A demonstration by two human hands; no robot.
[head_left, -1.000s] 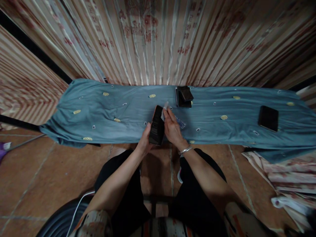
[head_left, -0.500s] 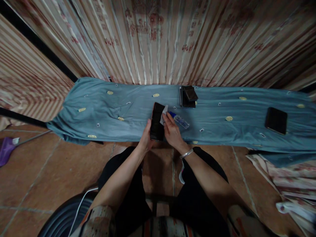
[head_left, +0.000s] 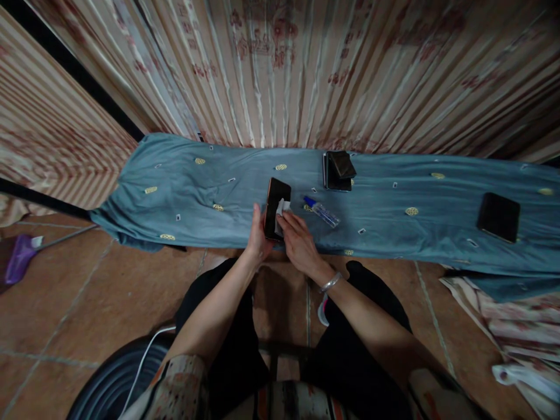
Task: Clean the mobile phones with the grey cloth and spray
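A dark smartphone (head_left: 277,191) is tilted in my left hand (head_left: 259,238), which grips its lower left side with the thumb along the edge. My right hand (head_left: 300,240) presses a crumpled white wipe (head_left: 282,207) against the phone's lower screen, fingers closed over it. Just right of that hand, a clear bottle with a blue cap (head_left: 322,212) lies on the teal patterned cloth (head_left: 236,224). Part of the phone is hidden behind the wipe and my fingers.
Farther back lie stacked dark devices (head_left: 338,171), a small one on top. A black tablet-like case (head_left: 499,217) rests at the right. Behind the cloth hangs a striped floral curtain (head_left: 271,87). A purple dustpan-like object (head_left: 21,258) is on the tiled floor.
My right hand has slid the wipe down and left over the phone's screen, away from the bottle. The bottle's blue cap now shows fully. My left hand keeps its hold.
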